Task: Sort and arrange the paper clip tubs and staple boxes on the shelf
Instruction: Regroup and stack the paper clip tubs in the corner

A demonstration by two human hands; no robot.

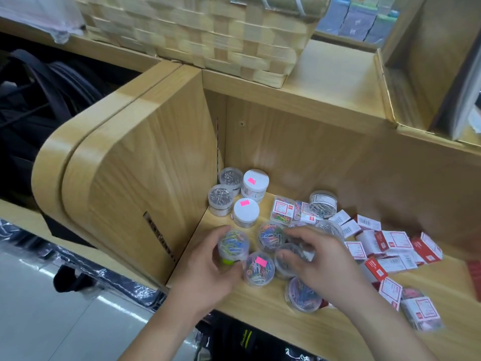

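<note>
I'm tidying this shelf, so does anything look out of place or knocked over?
Yes. A clear tub of silver clips lies tipped on its side at the back, and the staple boxes sprawl at all angles on the right.

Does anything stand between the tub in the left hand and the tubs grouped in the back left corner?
Nothing visible does. The left hand grips a tub of coloured clips, and only bare shelf lies between it and the nearest white-lidded tub.
</note>
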